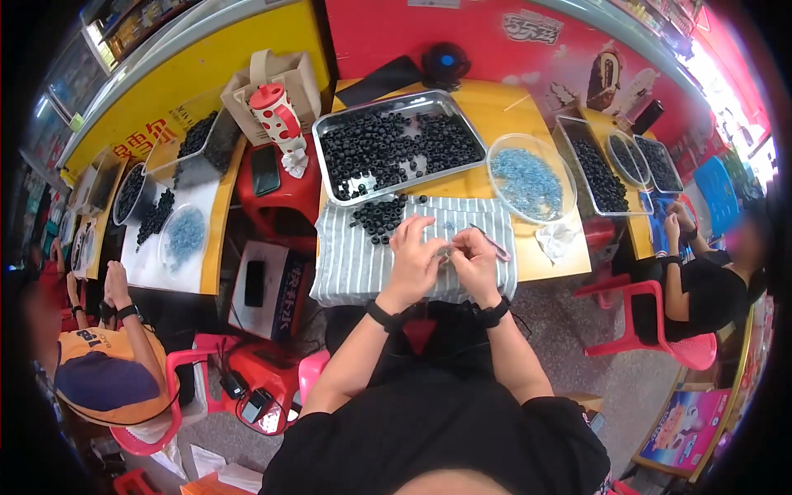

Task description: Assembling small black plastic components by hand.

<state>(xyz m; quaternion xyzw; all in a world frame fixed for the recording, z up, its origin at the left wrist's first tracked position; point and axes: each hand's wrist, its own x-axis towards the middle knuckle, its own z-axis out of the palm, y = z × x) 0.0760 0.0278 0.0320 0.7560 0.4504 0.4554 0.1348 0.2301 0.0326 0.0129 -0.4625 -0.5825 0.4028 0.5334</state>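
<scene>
My left hand and my right hand meet over a grey-and-white striped cloth. The fingertips of both pinch together on something small, mostly hidden and too small to name. Left of my left hand lies a loose pile of small black ring-shaped parts on the cloth. Just beyond my fingers rest a few tiny clear-blue pieces. A pair of pink tweezers lies by my right hand. Behind the cloth stands a metal tray of black parts; at its right, a round tub holds clear-blue pieces.
A crumpled tissue lies right of the cloth. A red stool at the left bears a phone and a spotted cup. A small fan stands at the back. Co-workers sit at tables on both sides.
</scene>
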